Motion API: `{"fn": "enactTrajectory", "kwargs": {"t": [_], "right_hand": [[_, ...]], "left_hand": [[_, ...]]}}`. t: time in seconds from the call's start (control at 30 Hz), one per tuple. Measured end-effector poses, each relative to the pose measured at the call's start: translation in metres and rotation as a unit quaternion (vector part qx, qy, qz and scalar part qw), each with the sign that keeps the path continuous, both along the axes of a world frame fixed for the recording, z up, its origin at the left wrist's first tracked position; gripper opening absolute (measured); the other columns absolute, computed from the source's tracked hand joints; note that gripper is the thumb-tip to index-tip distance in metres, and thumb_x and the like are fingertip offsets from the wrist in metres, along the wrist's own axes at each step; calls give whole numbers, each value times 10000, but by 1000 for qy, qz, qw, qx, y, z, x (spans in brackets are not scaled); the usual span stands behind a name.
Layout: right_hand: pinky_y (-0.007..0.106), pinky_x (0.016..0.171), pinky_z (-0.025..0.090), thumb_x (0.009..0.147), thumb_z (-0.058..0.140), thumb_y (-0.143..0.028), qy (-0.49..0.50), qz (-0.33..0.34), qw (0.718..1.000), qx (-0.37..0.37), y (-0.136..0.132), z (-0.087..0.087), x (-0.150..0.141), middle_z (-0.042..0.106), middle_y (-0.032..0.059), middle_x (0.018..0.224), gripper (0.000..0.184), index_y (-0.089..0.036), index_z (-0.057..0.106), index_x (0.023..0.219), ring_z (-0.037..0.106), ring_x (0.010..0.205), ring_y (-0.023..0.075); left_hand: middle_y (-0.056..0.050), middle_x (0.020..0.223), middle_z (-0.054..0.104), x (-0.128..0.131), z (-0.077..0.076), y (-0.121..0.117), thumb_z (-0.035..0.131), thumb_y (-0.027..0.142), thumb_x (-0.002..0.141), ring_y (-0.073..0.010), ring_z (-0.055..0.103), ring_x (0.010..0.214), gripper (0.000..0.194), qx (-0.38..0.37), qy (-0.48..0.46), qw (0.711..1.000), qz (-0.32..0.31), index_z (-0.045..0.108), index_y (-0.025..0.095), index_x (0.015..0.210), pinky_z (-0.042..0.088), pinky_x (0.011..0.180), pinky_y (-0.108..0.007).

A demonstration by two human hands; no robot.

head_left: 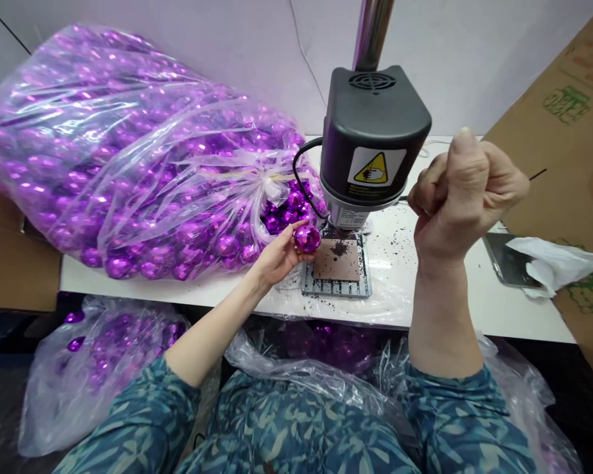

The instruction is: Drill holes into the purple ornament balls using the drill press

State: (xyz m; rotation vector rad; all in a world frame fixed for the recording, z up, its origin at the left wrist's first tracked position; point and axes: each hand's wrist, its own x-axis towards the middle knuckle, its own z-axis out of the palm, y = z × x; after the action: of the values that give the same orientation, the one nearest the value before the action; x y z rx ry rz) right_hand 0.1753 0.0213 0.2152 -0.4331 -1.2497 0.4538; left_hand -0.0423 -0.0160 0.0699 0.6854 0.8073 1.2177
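My left hand (282, 253) holds a shiny purple faceted ball (307, 238) in its fingertips, at the left edge of the drill press base (321, 288). A brown board (337, 266) with a small dark hole lies on that base, scattered with dark shavings (340, 248). Above stands the black drill press head (378, 125) with a yellow warning label. My right hand (467, 191) is closed in a fist at the right of the head, round the thin feed lever (538, 174), whose ends show on both sides. The drill tip is hidden behind the head.
A big clear bag (143, 151) of purple balls lies on the left of the white table (504, 316), its opening near my left hand. Another plastic bag (109, 355) hangs below. A phone (507, 260) and crumpled tissue (558, 263) lie at right, beside a cardboard box (568, 151).
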Motion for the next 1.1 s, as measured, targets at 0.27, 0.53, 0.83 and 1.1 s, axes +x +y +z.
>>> {"fn": "enactTrajectory", "kwargs": {"t": [0.27,0.53,0.83,1.1], "right_hand": [[191,409,219,950,602,-388,-23,3,1000,14,-2,-2,2,322,-80,427,549,-163,324,534,301,369,-20],[173,420,245,960,585,-407,-37,-18,999,22,-3,-3,0,299,-71,452,546,-162,303,562,330,383,-30],[179,441,254,965,564,-441,-50,-29,998,13,-5,-4,1,306,-66,467,536,-161,320,579,317,400,-30],[197,458,265,947,569,-530,-55,-52,997,-10,-7,-4,0,298,-59,475,565,-159,357,578,318,406,-17]], "left_hand": [[-44,1092,770,16,-15,5,726,164,908,-174,758,983,342,-53,-42,998,1,652,199,1240,597,1043,-431],[-75,1203,751,22,-38,16,901,392,796,-233,737,1075,641,62,109,992,30,601,251,1345,634,933,-404],[-97,1338,719,32,-58,22,772,541,908,-248,686,1245,558,158,201,966,25,626,247,1358,536,1137,-461],[-133,1317,727,34,-67,25,791,584,881,-269,702,1209,631,211,233,949,7,608,209,1354,556,1102,-487]]}}
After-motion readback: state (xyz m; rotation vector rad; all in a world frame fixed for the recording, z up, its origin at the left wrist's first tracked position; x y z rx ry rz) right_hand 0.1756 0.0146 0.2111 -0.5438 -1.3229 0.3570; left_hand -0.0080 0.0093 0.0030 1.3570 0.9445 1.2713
